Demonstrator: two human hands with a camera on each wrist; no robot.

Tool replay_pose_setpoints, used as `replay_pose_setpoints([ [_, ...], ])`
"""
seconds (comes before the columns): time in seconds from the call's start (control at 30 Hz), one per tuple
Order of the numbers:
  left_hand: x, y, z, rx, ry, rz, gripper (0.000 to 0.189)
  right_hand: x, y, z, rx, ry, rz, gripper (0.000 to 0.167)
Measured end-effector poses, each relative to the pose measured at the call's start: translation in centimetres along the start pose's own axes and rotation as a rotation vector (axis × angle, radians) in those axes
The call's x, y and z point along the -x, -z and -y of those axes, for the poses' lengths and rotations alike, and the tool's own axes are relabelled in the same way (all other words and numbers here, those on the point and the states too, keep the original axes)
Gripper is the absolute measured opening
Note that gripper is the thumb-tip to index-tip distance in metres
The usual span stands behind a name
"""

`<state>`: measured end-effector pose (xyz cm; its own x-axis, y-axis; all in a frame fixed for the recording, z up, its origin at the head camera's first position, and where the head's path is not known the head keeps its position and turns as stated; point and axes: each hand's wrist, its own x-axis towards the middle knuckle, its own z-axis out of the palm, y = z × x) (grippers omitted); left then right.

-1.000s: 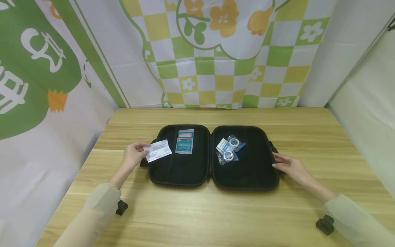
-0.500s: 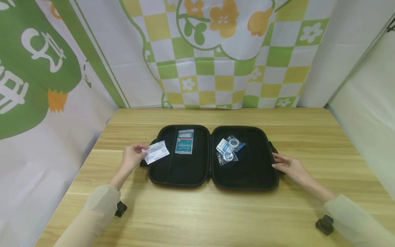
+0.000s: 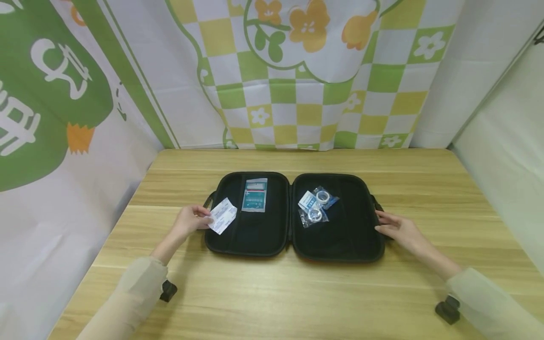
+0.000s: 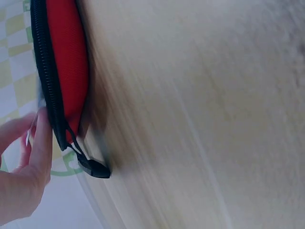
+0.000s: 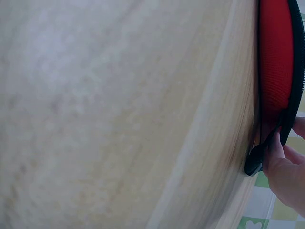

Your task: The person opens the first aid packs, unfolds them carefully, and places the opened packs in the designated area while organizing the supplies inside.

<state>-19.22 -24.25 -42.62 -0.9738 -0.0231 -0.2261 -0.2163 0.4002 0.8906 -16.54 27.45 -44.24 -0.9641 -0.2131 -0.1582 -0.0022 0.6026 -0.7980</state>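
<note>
A black-lined zip case (image 3: 259,241) lies unfolded on the table; its outside shows as a red shell (image 4: 69,57) in the left wrist view. At its left rim my left hand (image 3: 191,221) pinches a small white paper packet (image 3: 223,215) with blue print, held over the left half. My right hand (image 3: 397,227) grips the opposite rim, thumb and fingers on either side of the zipped edge in the right wrist view. In the left half lies a teal-and-white packet (image 3: 254,198). Two small clear bags with white tape rolls (image 3: 315,216) sit in the right half.
The case lies in the middle of a wooden table (image 3: 272,302). Black carry handles (image 3: 376,204) stick out at its outer sides. Behind the table hangs a checkered, flowered cloth (image 3: 297,108), with white fabric at both sides.
My left hand first drew back slightly left, then moved right and a little toward me, turning the white packet to a steeper slant. My right hand has stayed on the rim.
</note>
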Motion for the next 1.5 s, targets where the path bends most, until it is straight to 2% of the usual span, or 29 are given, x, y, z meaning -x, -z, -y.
replay_pose_setpoints([
  [0.13,0.0,0.0,-0.2,0.031,0.013,0.083,0.023,0.0,0.0,0.0,0.002,-0.001,-0.004,0.058],
  [0.27,-0.2,-0.2,-0.4,0.013,-0.002,0.135,0.032,-0.1,0.0,0.0,0.01,0.003,-0.01,0.057],
  [0.7,-1.4,-1.4,-0.8,-0.124,-0.021,0.172,0.045,-0.1,0.1,0.2,0.017,0.014,-0.007,0.057],
  [0.9,-1.4,-1.7,-1.1,-0.124,0.016,0.206,0.043,-0.2,0.1,0.1,0.018,0.014,-0.006,0.057],
  [1.17,-1.9,-1.7,-1.2,-0.061,0.113,0.211,0.045,-0.1,0.1,0.1,0.019,0.017,-0.008,0.057],
  [1.3,-2.0,-1.8,-1.1,-0.056,0.123,0.21,0.043,-0.1,0.1,-0.1,0.025,0.014,-0.002,0.058],
  [1.5,-2.0,-2.6,-0.9,0.011,0.163,0.24,0.043,-0.1,0.0,-0.1,0.021,0.013,-0.006,0.058],
])
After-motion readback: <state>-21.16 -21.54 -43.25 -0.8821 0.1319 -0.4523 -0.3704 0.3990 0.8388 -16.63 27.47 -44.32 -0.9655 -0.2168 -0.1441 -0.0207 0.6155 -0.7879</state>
